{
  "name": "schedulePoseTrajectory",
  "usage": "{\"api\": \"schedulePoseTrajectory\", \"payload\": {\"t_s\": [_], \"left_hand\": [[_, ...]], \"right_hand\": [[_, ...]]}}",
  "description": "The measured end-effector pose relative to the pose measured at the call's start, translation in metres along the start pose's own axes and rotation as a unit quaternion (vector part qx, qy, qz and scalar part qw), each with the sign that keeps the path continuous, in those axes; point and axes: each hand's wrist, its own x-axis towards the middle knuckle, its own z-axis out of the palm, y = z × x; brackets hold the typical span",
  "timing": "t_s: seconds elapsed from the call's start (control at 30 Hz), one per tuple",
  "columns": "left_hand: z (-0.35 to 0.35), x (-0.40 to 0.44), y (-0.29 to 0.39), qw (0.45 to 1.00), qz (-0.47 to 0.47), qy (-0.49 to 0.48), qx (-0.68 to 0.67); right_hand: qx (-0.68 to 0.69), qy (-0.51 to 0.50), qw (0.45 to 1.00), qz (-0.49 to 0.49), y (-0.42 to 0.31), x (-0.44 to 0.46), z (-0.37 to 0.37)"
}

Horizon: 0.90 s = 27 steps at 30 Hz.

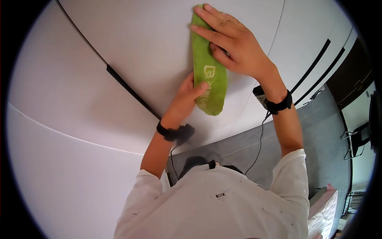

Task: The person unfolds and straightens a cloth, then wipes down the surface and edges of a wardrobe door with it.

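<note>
A folded green cloth (217,93) with pale printed lettering hangs lengthwise in front of the white cabinet doors. My left hand (186,95) grips its lower left edge, thumb on the printed face and the other fingers behind it. Across the upper part lies my right hand (232,42), back of the hand toward me. Its fingertips reach the cloth's left edge and the thumb rests on the front. Whether the cloth touches the door behind is hard to tell. Each wrist wears a black strap (280,105) with a small device and a cable.
White cabinet doors (131,36) fill the left and top, with a long dark handle strip (133,91) beside my left forearm. More dark handles (314,65) are at right. Grey tiled floor (318,139) lies below. A bed corner (324,211) and a chair (358,139) stand at right.
</note>
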Motion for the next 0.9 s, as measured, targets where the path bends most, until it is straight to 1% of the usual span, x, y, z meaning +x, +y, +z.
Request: {"api": "schedulePoseTrajectory", "payload": {"t_s": [0.03,0.1,0.17,0.23,0.27,0.3,0.33,0.47,0.53,0.6,0.63,0.67,0.7,0.73,0.77,0.83,0.87,0.9], "left_hand": [[0.003,-0.002,0.0,0.999,-0.003,0.016,-0.041],[-0.001,-0.013,-0.007,0.999,-0.003,0.015,-0.049],[-0.002,-0.017,-0.005,0.998,-0.005,0.016,-0.058],[0.005,-0.011,0.006,0.994,-0.012,0.015,-0.104],[0.007,-0.008,0.008,0.994,-0.004,0.015,-0.105],[0.012,-0.006,0.01,0.995,-0.018,0.02,-0.095],[0.023,0.025,0.027,0.995,-0.044,0.027,-0.082],[0.016,0.01,0.029,0.998,-0.042,0.023,-0.042],[0.014,-0.004,0.029,0.998,-0.059,0.01,0.027],[0.012,-0.021,0.022,0.996,-0.082,0.011,0.043],[0.011,-0.03,0.016,0.993,-0.103,0.009,0.052],[0.01,-0.038,0.012,0.991,-0.121,0.013,0.052],[0.008,-0.046,0.006,0.987,-0.145,0.004,0.069],[0.005,-0.054,0.001,0.982,-0.17,-0.007,0.084],[0.002,-0.059,-0.003,0.979,-0.189,-0.004,0.078],[-0.002,-0.061,-0.011,0.949,-0.312,-0.018,-0.037],[-0.004,-0.063,-0.017,0.946,-0.322,-0.025,-0.012],[-0.001,-0.064,-0.017,0.941,-0.338,-0.023,-0.018]], "right_hand": [[-0.003,-0.002,1.0,-0.004,-0.002,-0.002,0.002],[0.006,0.0,0.999,-0.04,-0.015,-0.008,0.012],[-0.01,-0.012,0.998,-0.055,-0.016,-0.009,0.019],[-0.022,-0.021,0.997,-0.07,-0.014,-0.008,0.02],[-0.015,-0.016,0.999,-0.047,-0.015,-0.008,0.02],[-0.007,-0.01,1.0,-0.023,-0.016,-0.007,0.018],[-0.003,-0.006,1.0,-0.019,0.013,0.001,0.004],[0.049,-0.025,0.998,0.029,-0.002,-0.013,0.01],[0.075,-0.021,0.996,0.051,-0.019,-0.024,0.015],[0.123,-0.095,0.984,0.086,-0.044,-0.041,0.019],[0.134,-0.094,0.982,0.098,-0.052,-0.046,0.021],[0.272,-0.169,0.93,0.179,-0.061,-0.052,0.021],[0.404,-0.238,0.846,0.252,-0.07,-0.058,0.023],[0.454,-0.237,0.819,0.258,-0.073,-0.066,0.031],[0.466,-0.237,0.809,0.271,-0.073,-0.071,0.038],[0.479,-0.366,0.746,0.283,-0.067,-0.084,0.045],[0.49,-0.335,0.757,0.272,-0.069,-0.091,0.049],[0.501,-0.334,0.747,0.282,-0.069,-0.096,0.051]]}}
